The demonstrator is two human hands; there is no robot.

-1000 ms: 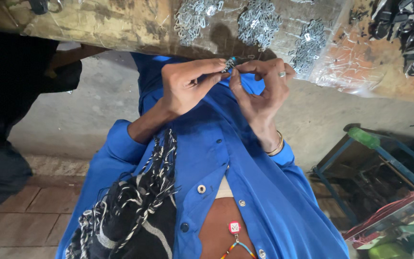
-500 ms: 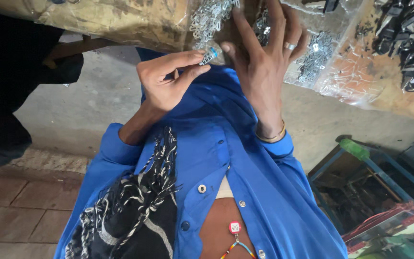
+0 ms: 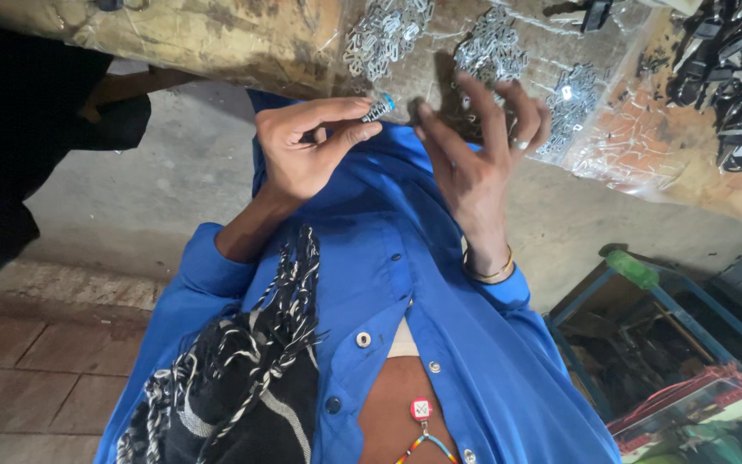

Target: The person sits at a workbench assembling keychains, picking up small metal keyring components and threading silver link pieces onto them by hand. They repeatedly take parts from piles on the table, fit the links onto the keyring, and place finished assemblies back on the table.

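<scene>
A small metal clip with a blue tip [image 3: 380,106], upper centre of the frame, is pinched between thumb and forefinger of the left hand [image 3: 307,146]. Right of it, the right hand [image 3: 474,155] is spread open and holds nothing, below heaps of silvery metal clips [image 3: 384,34] on a plastic-covered bench [image 3: 216,39].

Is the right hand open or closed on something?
Open. The right hand has its fingers spread, holding nothing, near the metal clips; the left hand pinches a small metal piece.

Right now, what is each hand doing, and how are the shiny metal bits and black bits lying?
Left hand: pinching a small metal piece.
Right hand: open, fingers spread, holding nothing.
Silver metal pieces: heaped loose on clear plastic sheet.
Black parts: piled at bench's right.
</scene>
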